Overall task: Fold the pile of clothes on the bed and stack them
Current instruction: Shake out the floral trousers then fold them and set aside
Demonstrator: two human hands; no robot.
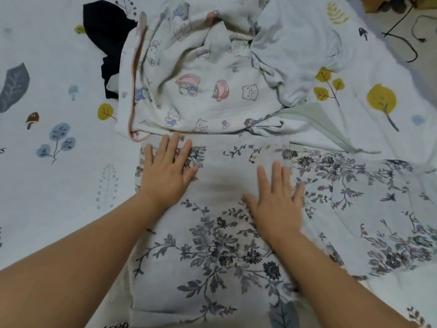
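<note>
We press our left hand (165,172) and right hand (276,200) flat, fingers straight, gripping nothing, on the white grey-floral folded garment (212,233) lying near us on the leaf-printed white bedsheet (47,197). Its far edge touches the rumpled cartoon-print white garment (189,91). Bare sheet lies to our left; a dark navy cloth (106,31) lies beyond.

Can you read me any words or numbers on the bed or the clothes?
"ree" or similar: dark letters on the sheet at the bottom edge, cut off by the frame, so the full word cannot be read.
A dark mark at the sheet's left edge: cut off, unreadable.
Cartoon top: pictures only, no words readable.
Floral garment under the left hand and right hand: no words.
</note>
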